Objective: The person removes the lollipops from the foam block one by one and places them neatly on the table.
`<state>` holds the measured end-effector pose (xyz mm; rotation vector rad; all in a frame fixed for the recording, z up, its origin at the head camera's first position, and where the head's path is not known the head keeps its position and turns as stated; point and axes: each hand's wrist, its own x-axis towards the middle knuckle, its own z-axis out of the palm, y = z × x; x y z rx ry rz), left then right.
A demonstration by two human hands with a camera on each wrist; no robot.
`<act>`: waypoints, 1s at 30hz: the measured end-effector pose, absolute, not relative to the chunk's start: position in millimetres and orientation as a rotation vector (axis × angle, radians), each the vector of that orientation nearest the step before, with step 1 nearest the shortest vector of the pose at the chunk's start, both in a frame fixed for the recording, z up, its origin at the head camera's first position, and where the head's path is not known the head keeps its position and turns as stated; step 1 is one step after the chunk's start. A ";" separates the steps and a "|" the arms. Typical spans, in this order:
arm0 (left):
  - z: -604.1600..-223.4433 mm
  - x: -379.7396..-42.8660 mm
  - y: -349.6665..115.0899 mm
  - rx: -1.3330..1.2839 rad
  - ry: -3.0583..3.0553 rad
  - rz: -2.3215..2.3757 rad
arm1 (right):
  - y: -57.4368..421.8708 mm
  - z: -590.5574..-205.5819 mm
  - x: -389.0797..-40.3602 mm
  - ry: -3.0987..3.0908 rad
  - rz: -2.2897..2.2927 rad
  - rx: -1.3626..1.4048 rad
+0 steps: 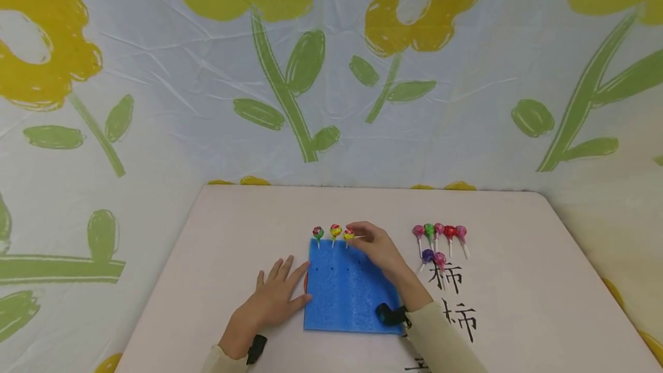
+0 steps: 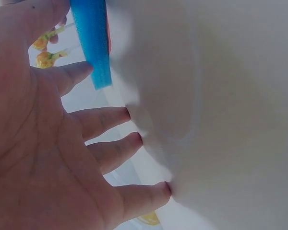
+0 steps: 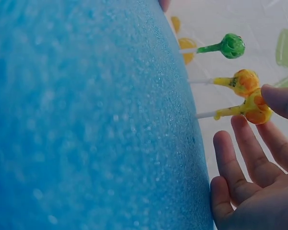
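Observation:
A blue foam board lies on the table, with small dark holes in its face. Along its far edge stand a green lollipop, a yellow lollipop and a second yellow lollipop, sticks in the foam. My right hand pinches the head of that second yellow lollipop between thumb and fingers. Fingers spread, my left hand rests at the board's left edge; in the left wrist view, the thumb and index finger touch the foam and the other fingertips press the tabletop.
Several wrapped lollipops, among them a red one and a purple one, lie on the table right of the board. Black written characters mark the pale tabletop. A flower-printed cloth hangs behind.

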<state>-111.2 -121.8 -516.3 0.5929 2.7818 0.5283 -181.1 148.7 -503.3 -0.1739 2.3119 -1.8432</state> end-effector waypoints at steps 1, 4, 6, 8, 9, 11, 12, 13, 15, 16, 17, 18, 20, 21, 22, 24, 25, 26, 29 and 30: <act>-516.2 -111.0 -121.9 0.592 2.779 0.530 | 148.7 -503.8 -180.9 2.314 -1.845 -0.175; -516.4 -111.0 -122.0 0.595 2.782 0.534 | 149.2 -505.2 -180.6 2.320 -1.851 -0.181; -516.6 -111.0 -122.0 0.598 2.785 0.534 | 149.6 -505.6 -180.3 2.321 -1.854 -0.185; -516.4 -111.1 -122.1 0.600 2.787 0.529 | 149.8 -505.5 -180.2 2.325 -1.856 -0.176; -516.4 -111.1 -122.0 0.601 2.787 0.530 | 149.9 -505.3 -180.1 2.324 -1.860 -0.174; -515.8 -110.9 -122.1 0.603 2.787 0.531 | 149.8 -504.4 -179.7 2.322 -1.868 -0.171; -515.6 -110.7 -122.3 0.604 2.787 0.531 | 149.7 -504.1 -179.7 2.319 -1.872 -0.170; -515.7 -110.7 -122.3 0.604 2.788 0.530 | 149.7 -503.7 -179.6 2.318 -1.877 -0.171; -516.1 -110.7 -122.3 0.604 2.788 0.533 | 149.8 -503.3 -179.5 2.310 -1.887 -0.176; -515.9 -110.6 -122.4 0.603 2.790 0.530 | 149.8 -503.0 -179.5 2.305 -1.895 -0.180; -515.9 -110.7 -122.4 0.604 2.792 0.527 | 149.9 -502.6 -179.5 2.301 -1.902 -0.186; -515.9 -110.9 -122.3 0.604 2.794 0.521 | 150.0 -502.1 -179.6 2.296 -1.910 -0.190; -516.0 -111.4 -122.1 0.606 2.796 0.519 | 150.3 -500.4 -179.3 2.287 -1.922 -0.191; -515.8 -111.4 -122.1 0.607 2.795 0.518 | 150.6 -499.3 -179.1 2.283 -1.930 -0.200; -515.6 -111.4 -122.2 0.607 2.796 0.513 | 151.0 -497.8 -178.7 2.282 -1.934 -0.203; -514.9 -111.3 -122.3 0.608 2.791 0.516 | 151.2 -490.7 -176.6 2.273 -1.945 -0.201; -514.4 -111.2 -122.3 0.609 2.789 0.519 | 151.5 -486.6 -175.1 2.270 -1.951 -0.199; -513.9 -111.2 -122.5 0.610 2.788 0.518 | 151.7 -482.0 -173.5 2.265 -1.961 -0.203; -512.4 -110.8 -122.7 0.613 2.789 0.516 | 153.2 -468.8 -168.5 2.237 -2.010 -0.209; -511.8 -110.7 -122.8 0.611 2.789 0.518 | 154.5 -466.8 -167.5 2.231 -2.025 -0.217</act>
